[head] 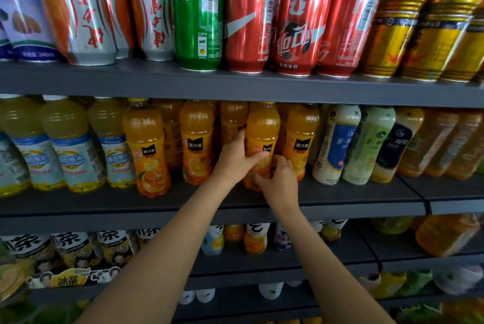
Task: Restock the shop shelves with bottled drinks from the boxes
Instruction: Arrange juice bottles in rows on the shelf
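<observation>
An orange juice bottle (pixel 262 128) with a yellow cap stands on the middle shelf (pixel 131 203), in a row of like orange juice bottles (pixel 146 145). My left hand (pixel 235 160) wraps round its label from the left, thumb across the front. My right hand (pixel 279 183) grips the bottle's lower part from the right. Both forearms reach up from the bottom of the frame. The bottle's base is hidden behind my hands.
Pale lemon drink bottles (pixel 65 145) fill the shelf's left; white and green bottles (pixel 337 144) and amber tea bottles (pixel 432 140) its right. Red cans (pixel 301 27), a green can (pixel 197 19) and gold cans (pixel 424 35) line the upper shelf. Tea bottles (pixel 73 247) stand below.
</observation>
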`<control>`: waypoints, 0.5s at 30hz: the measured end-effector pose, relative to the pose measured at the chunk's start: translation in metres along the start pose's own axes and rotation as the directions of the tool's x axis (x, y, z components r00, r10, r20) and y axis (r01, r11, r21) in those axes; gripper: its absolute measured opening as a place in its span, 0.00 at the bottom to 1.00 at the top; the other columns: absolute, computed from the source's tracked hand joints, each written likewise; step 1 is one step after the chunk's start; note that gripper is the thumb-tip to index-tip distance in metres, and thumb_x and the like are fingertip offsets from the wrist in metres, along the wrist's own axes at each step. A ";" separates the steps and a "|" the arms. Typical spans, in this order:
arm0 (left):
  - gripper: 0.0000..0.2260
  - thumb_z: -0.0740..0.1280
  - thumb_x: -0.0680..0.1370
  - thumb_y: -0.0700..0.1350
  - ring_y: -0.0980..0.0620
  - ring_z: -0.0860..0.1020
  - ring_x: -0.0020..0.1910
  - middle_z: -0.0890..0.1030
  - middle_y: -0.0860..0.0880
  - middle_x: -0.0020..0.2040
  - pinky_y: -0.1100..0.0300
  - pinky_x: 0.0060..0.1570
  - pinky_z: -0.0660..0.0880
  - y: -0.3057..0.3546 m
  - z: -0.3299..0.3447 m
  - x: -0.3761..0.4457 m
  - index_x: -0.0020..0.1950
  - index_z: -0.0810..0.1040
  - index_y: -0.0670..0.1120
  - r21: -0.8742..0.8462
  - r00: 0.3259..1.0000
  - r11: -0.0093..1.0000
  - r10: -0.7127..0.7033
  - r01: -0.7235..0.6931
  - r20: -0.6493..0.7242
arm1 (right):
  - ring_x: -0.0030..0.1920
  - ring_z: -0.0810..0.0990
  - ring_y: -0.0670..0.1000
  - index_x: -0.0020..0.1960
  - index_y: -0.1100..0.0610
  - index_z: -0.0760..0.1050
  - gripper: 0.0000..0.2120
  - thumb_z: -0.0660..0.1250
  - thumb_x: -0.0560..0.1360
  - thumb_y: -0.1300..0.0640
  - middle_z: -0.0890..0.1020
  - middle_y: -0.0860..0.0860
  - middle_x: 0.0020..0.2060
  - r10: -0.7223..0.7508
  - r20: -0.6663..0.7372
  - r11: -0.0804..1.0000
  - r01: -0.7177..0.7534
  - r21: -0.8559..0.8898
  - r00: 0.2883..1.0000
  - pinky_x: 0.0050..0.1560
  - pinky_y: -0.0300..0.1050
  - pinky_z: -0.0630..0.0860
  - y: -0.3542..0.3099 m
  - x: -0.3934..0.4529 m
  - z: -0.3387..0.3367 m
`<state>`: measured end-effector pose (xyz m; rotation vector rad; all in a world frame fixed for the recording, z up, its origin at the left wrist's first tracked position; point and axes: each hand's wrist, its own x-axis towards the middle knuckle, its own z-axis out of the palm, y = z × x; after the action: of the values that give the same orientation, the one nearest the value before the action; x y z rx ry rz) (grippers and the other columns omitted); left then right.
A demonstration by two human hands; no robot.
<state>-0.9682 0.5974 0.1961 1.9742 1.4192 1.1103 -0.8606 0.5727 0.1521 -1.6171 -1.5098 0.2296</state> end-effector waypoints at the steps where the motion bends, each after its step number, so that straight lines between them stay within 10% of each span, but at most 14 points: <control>1: 0.30 0.68 0.74 0.49 0.47 0.70 0.67 0.71 0.45 0.68 0.55 0.63 0.68 0.001 0.000 0.001 0.72 0.60 0.45 -0.031 1.000 0.999 -0.006 0.007 0.021 | 0.54 0.75 0.54 0.60 0.62 0.70 0.22 0.71 0.71 0.53 0.75 0.55 0.54 0.007 -0.020 1.000 -0.007 -0.010 1.000 0.50 0.43 0.71 -0.001 0.000 0.002; 8: 0.25 0.68 0.75 0.43 0.52 0.75 0.60 0.73 0.46 0.64 0.60 0.58 0.73 -0.027 0.004 -0.032 0.70 0.64 0.43 0.097 0.963 0.993 0.096 -0.073 -0.253 | 0.61 0.71 0.56 0.62 0.61 0.67 0.24 0.69 0.73 0.50 0.72 0.56 0.58 0.097 -0.113 0.991 -0.107 -0.086 0.989 0.53 0.49 0.72 -0.012 0.001 0.013; 15: 0.19 0.67 0.76 0.43 0.52 0.75 0.60 0.75 0.46 0.62 0.60 0.58 0.73 -0.037 0.008 -0.034 0.66 0.69 0.41 -0.025 0.976 0.999 0.027 -0.034 -0.217 | 0.61 0.69 0.57 0.58 0.63 0.66 0.24 0.71 0.71 0.51 0.70 0.58 0.57 0.099 -0.155 0.992 -0.110 -0.062 0.983 0.54 0.47 0.72 -0.016 0.001 0.019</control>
<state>-0.9869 0.5794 0.1516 1.9076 1.4751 1.3878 -0.8846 0.5800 0.1523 -1.7319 -1.3324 0.1086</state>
